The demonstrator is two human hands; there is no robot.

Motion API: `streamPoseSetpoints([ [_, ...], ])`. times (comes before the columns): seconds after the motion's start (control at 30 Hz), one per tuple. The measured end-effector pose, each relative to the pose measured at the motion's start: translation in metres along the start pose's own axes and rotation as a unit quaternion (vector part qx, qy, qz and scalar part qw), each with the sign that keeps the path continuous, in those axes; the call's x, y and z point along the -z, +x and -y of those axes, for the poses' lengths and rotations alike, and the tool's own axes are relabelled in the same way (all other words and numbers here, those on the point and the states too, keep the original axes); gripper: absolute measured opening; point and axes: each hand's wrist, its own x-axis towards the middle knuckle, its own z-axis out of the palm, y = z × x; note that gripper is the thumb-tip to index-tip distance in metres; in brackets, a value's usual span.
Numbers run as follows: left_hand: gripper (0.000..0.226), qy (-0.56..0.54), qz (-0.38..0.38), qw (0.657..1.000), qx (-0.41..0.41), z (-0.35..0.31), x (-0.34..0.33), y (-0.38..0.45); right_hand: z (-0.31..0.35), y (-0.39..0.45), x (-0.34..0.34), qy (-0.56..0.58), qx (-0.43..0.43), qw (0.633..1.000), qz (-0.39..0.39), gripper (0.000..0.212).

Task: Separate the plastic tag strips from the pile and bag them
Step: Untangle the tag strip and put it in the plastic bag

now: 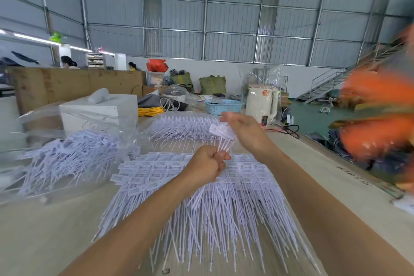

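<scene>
A big pile of white plastic tag strips [201, 197] lies fanned out on the table in front of me, label ends far, thin tails near. My left hand [205, 164] is a fist above the pile, gripping the tails of a small bunch of tag strips [223, 136] that stands upright. My right hand [242, 127] is just beyond it, fingers curled over the label ends of that bunch. A clear plastic bag [74, 141] at the left holds many more strips. A second layer of strips [179, 129] lies farther back.
A white box [98, 110] stands behind the bag. A cream kettle [261, 103], a blue basket [223, 105] and yellow cable [150, 111] sit at the table's far end. Blurred orange material [376, 119] fills the right side. The table edge runs diagonally at right.
</scene>
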Motion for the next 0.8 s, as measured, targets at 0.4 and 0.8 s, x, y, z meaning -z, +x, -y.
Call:
streamPoseSetpoints([
  [0.4,0.032,-0.119,-0.023,0.992,0.033,0.003,0.012,-0.004,-0.004,-0.007,-0.021,0.167,-0.013,0.983,0.082,0.022],
  [0.8,0.030,-0.063,-0.167,0.983,0.036,0.040,0.093,-0.034,0.009,0.011,-0.118,0.248,-0.063,0.966,0.041,0.017],
])
